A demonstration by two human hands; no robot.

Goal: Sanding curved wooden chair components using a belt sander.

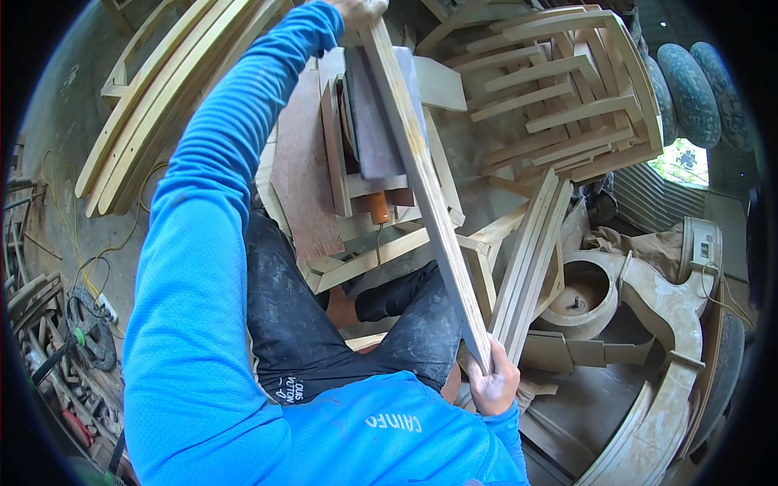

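A long, narrow wooden board [428, 190] slants across the middle, from far left of centre to near right. At its far end my left hand [358, 11], partly cut off by the upper edge, is closed around the wood. My right hand [493, 381] grips the near end, fingers wrapped at the tip. Directly beneath the board is a grey, belt-like flat surface [374, 130] on a wooden stand; whether they touch I cannot tell. An orange cylindrical part [378, 208] with a cord sits below that surface.
Curved wooden strips [154, 113] lean at the far left. Stacked wooden frames [567, 89] fill the far right. Straight lengths of wood [531, 259] stand right of my knee, near a dusty round machine housing [577, 293]. Cords [77, 235] lie on the left floor.
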